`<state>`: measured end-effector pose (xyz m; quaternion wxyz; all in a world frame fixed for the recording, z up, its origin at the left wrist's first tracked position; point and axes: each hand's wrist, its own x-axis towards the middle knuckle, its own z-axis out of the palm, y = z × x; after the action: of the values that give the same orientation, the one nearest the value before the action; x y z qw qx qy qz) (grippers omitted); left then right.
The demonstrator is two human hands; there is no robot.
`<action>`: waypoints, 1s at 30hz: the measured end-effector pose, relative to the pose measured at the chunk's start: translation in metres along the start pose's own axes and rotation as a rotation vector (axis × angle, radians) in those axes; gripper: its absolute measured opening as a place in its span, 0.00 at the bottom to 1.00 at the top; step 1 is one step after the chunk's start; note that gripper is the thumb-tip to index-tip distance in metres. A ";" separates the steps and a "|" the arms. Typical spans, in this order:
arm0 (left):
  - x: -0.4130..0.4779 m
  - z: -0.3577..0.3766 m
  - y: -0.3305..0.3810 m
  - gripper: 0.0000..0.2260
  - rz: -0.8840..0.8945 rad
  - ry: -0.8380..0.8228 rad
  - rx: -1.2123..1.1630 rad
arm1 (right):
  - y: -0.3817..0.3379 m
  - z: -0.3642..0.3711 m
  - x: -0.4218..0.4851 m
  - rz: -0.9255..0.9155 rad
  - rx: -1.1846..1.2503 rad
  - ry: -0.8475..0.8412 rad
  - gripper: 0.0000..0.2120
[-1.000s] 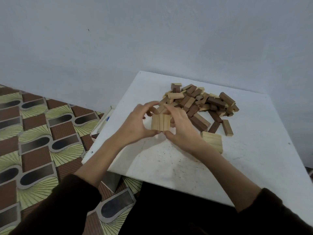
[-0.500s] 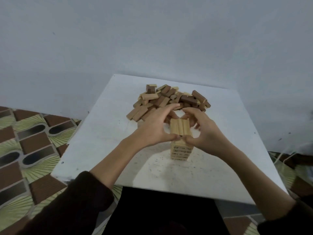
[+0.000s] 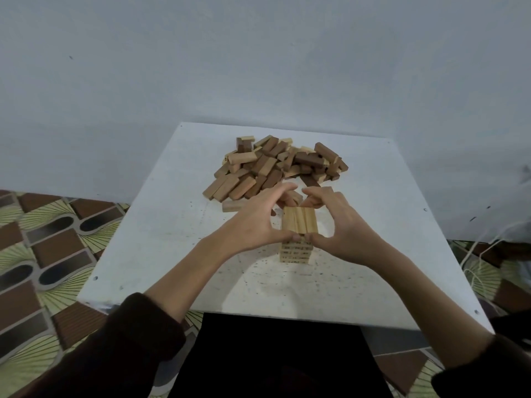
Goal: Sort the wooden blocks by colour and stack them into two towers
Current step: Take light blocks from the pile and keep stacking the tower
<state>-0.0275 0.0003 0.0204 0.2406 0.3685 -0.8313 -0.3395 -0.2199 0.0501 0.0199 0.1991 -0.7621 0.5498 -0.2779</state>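
Note:
A short tower of light wooden blocks stands on the white table, near its middle. On top lies a row of three light blocks. My left hand and my right hand hold this top row from both sides, thumbs at its near edge and fingers curved round its far side. Behind the hands lies a loose pile of light and dark brown blocks. One light block lies apart at the pile's front left.
The table stands against a pale wall. A patterned tiled floor shows on the left and right. White cords hang off the table's right side. My dark lap fills the bottom centre.
Both hands carried the row of three light blocks to the right and set it down onto the light tower. The camera view has shifted, centring the table.

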 end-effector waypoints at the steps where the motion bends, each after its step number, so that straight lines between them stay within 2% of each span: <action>1: 0.000 0.000 0.000 0.38 0.000 -0.001 -0.002 | 0.001 0.000 0.000 -0.003 -0.003 -0.001 0.35; 18: -0.007 0.002 -0.001 0.38 -0.011 0.007 -0.016 | 0.008 -0.003 -0.003 -0.085 -0.028 0.017 0.33; 30: -0.004 0.009 -0.002 0.40 0.010 0.007 -0.006 | 0.007 0.002 -0.001 -0.058 -0.020 -0.013 0.39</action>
<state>-0.0298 0.0053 0.0122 0.2460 0.3648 -0.8314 -0.3395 -0.2240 0.0487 0.0137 0.1870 -0.7815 0.5290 -0.2728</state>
